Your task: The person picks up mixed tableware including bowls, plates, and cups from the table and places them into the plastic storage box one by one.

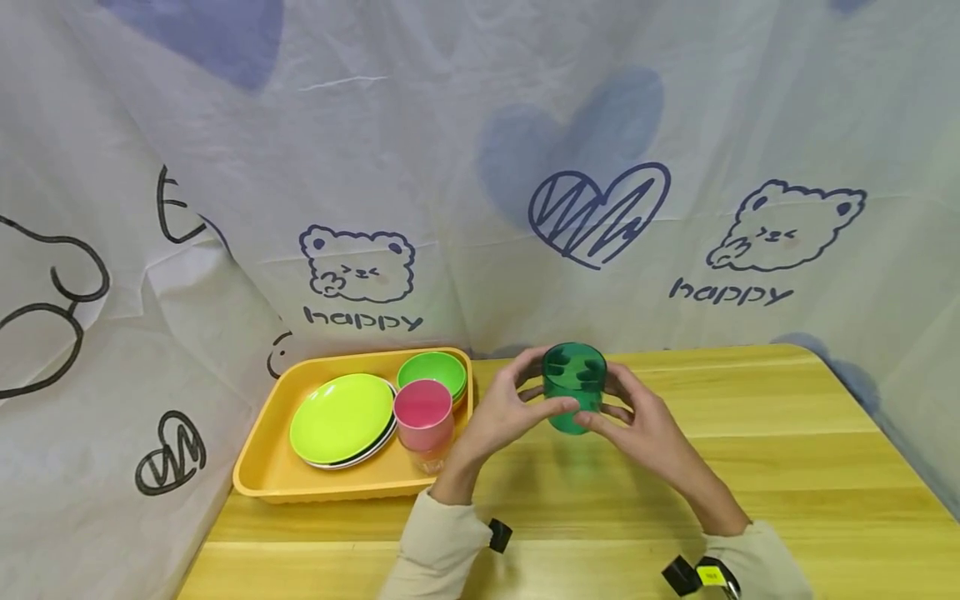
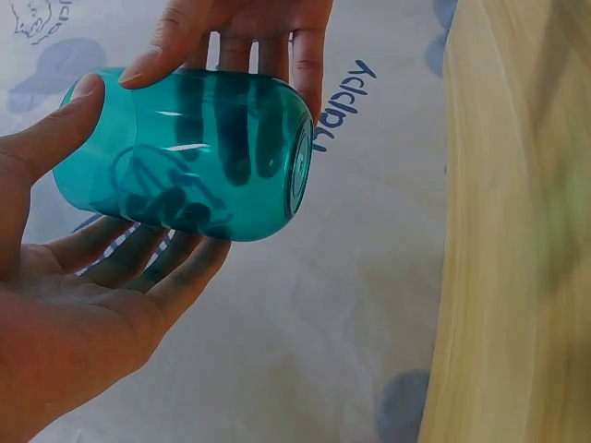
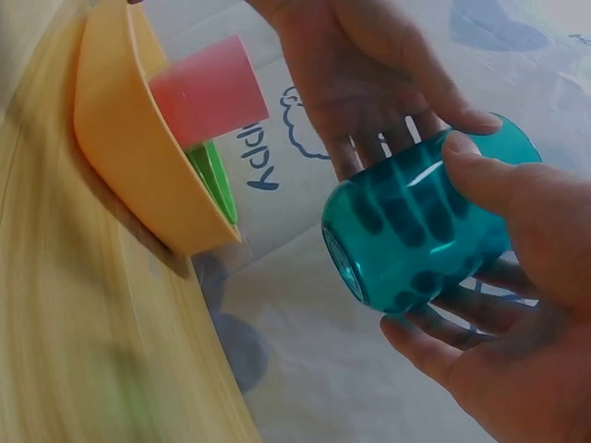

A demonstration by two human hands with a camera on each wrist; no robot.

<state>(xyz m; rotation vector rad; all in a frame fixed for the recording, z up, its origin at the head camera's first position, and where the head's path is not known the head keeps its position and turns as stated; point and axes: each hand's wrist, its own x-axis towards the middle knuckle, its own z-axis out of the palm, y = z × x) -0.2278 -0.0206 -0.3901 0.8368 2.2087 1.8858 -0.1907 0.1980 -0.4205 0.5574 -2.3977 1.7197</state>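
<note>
Both hands hold a clear green plastic cup [image 1: 574,392] upright above the wooden table, its mouth up. My left hand [image 1: 512,408] grips its left side, thumb across the near face and fingers behind. On the opposite side my right hand [image 1: 643,421] holds it the same way. In the left wrist view the cup [image 2: 231,157] shows several fingers through its wall, and its base stands off the table. The right wrist view has the cup [image 3: 416,221] between the two hands, with the right hand [image 3: 517,341] nearest the camera.
Left of the hands sits an orange tray [image 1: 262,467]. In it are a stack of plates topped by a yellow-green one [image 1: 341,418], green bowls [image 1: 432,372] and a pink cup [image 1: 424,412]. A printed cloth [image 1: 465,167] hangs behind the wooden table [image 1: 787,467].
</note>
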